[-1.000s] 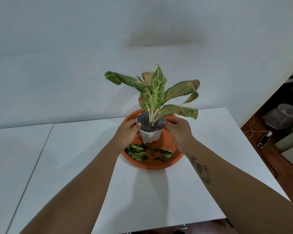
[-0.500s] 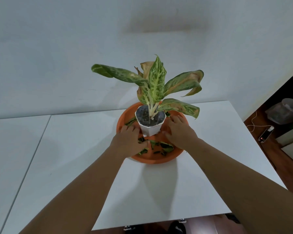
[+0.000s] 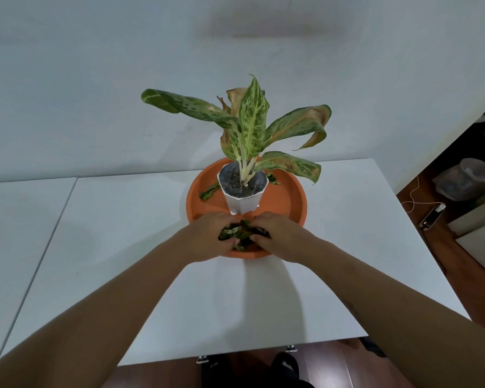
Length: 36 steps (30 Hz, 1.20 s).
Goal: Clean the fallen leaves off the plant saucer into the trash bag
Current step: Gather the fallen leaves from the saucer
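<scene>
Both hands — left hand (image 3: 207, 238), right hand (image 3: 277, 236) — cupped around, seemingly gripping, leaves (image 3: 240, 233) before the pot (image 3: 242, 196) — lift together

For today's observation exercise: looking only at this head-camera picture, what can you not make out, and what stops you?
- Near floor of the orange saucer: covered by the left hand and right hand, head view.
- The full pile of fallen leaves: only partly visible between the hands.
- Saucer behind the white pot: hidden by the pot and foliage.
- Trash bag: the translucent container on the floor at the right edge is too dim and small to identify.
</scene>
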Each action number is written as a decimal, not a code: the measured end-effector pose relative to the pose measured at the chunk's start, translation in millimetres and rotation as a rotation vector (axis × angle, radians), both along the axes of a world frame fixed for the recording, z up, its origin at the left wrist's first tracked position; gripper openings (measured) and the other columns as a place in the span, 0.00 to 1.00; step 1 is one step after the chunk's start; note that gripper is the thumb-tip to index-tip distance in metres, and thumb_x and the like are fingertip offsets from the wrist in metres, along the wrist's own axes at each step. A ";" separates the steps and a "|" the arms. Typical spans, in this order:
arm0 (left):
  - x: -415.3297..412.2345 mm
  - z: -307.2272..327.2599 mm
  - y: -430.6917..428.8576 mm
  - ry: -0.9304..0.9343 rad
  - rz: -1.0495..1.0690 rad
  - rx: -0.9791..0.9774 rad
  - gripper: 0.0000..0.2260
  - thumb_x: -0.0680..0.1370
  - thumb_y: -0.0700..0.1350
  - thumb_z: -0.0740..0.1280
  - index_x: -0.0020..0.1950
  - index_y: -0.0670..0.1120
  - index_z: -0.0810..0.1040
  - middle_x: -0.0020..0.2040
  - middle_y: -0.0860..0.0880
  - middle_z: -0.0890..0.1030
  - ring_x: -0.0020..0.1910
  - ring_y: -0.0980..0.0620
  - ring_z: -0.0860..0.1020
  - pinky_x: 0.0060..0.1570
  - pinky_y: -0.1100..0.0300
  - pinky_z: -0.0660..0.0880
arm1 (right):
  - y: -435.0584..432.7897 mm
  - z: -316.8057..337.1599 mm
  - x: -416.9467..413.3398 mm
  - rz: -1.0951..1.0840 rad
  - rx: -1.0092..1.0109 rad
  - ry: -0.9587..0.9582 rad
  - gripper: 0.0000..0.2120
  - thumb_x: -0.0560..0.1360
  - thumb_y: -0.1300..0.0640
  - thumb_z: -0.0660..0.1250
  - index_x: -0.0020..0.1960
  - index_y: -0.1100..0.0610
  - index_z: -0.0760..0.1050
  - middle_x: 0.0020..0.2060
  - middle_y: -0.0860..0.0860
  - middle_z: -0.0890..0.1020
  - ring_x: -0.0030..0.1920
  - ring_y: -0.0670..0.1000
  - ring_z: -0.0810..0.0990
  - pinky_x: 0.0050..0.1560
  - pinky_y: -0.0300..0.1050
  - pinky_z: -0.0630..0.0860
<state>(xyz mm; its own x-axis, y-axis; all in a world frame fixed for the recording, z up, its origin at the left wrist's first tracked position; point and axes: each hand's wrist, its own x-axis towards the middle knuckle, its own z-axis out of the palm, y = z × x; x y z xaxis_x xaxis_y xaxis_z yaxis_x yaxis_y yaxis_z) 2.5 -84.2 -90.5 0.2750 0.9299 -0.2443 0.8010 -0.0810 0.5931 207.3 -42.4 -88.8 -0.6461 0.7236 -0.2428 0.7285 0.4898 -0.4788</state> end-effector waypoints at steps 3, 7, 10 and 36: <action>-9.2 -5.1 9.5 0.189 0.021 0.036 0.29 0.69 0.61 0.67 0.69 0.56 0.72 0.65 0.54 0.76 0.65 0.50 0.72 0.64 0.49 0.73 | 4.9 3.8 1.4 -0.074 0.017 0.010 0.24 0.75 0.49 0.67 0.70 0.49 0.70 0.66 0.52 0.73 0.66 0.55 0.69 0.66 0.51 0.69; -5.6 1.4 15.3 0.309 0.005 -0.038 0.34 0.70 0.63 0.70 0.74 0.54 0.68 0.71 0.52 0.70 0.71 0.46 0.65 0.70 0.48 0.65 | 8.5 5.0 1.0 -0.063 0.000 -0.209 0.34 0.72 0.41 0.68 0.75 0.43 0.60 0.73 0.51 0.64 0.71 0.60 0.61 0.70 0.56 0.63; 0.1 1.4 17.4 0.279 0.004 -0.017 0.32 0.70 0.58 0.75 0.72 0.53 0.71 0.69 0.51 0.70 0.70 0.45 0.66 0.70 0.49 0.67 | 6.2 -0.2 -3.4 -0.037 0.012 -0.210 0.31 0.73 0.44 0.67 0.74 0.43 0.62 0.71 0.50 0.66 0.67 0.60 0.64 0.69 0.54 0.65; -6.1 -6.5 28.7 0.008 0.098 0.105 0.11 0.78 0.35 0.67 0.56 0.45 0.84 0.54 0.50 0.82 0.50 0.52 0.78 0.44 0.67 0.70 | -7.7 4.7 -19.0 -0.592 -0.112 0.128 0.11 0.76 0.63 0.64 0.54 0.56 0.82 0.49 0.49 0.79 0.47 0.48 0.75 0.37 0.27 0.66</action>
<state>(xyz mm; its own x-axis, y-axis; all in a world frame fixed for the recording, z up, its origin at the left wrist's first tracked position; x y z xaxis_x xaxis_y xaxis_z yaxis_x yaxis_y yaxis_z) -3.7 -55.5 -97.0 0.1799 0.9727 -0.1464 0.8129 -0.0632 0.5790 188.3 -50.1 -84.1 -0.1716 0.9430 -0.2850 0.7950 -0.0382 -0.6054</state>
